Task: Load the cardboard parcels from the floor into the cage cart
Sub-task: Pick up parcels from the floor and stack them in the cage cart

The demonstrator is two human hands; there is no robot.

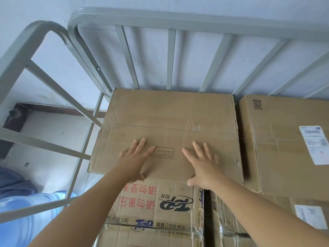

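A plain brown cardboard parcel [169,113] lies on top of the stack inside the grey cage cart [170,24], pushed against the cart's back bars. My left hand [137,157] and my right hand [204,163] both rest flat on its near flap, fingers straight and spread, either side of a small printed box. Under it sits a parcel with red and blue print [151,211]. A second plain parcel with a white label [284,139] stands to the right at about the same height.
The cart's left side frame [44,82] stands open at an angle. A blue water bottle [26,211] lies on the floor outside it at lower left. More taped parcels [231,229] fill the lower right. A pale wall is behind the bars.
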